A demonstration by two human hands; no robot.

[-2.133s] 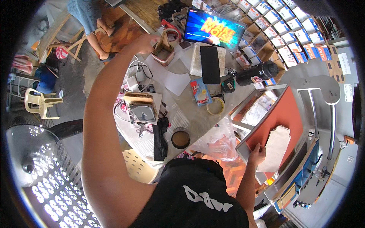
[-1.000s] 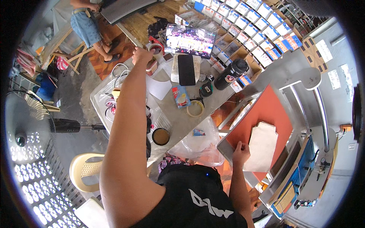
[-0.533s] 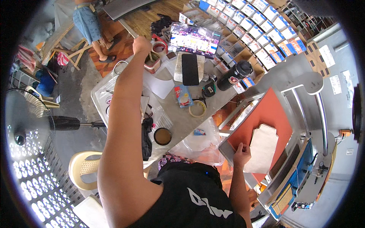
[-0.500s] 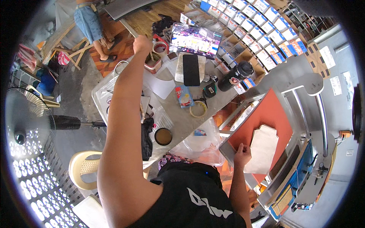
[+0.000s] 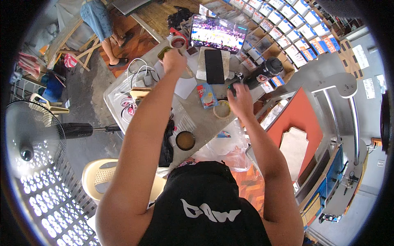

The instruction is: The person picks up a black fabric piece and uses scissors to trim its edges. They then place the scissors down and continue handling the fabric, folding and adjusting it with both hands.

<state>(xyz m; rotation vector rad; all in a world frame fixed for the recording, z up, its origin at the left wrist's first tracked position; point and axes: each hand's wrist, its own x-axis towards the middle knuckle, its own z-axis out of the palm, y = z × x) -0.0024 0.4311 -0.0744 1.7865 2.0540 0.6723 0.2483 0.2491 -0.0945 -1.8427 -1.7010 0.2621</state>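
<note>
My left hand [image 5: 174, 62] is closed just over a small open container [image 5: 163, 52] on the far side of the grey table [image 5: 180, 110]. What its fingers hold, if anything, is hidden beneath them. My right hand [image 5: 241, 101] reaches to the table's right end, fingers apart, over a dark tape measure that they mostly cover. A roll of tape [image 5: 222, 110] lies beside that hand, with a blue and red packet [image 5: 207, 96] to its left. Farther right, a cream cut-out panel [image 5: 294, 148] rests on a red-orange board [image 5: 310, 127], untouched by either hand.
A lit screen [image 5: 218, 34], a black phone [image 5: 214, 67] and a black tumbler [image 5: 264, 73] stand or lie at the back. A cup of brown liquid [image 5: 185, 140] sits near the front edge. A fan [image 5: 28, 143] is at left. Another person's legs [image 5: 108, 49] show far left.
My right hand has left the cream panel and come up-left to the tape measure. My left hand has moved right and slightly nearer, staying by the container. The whole view has shifted a little.
</note>
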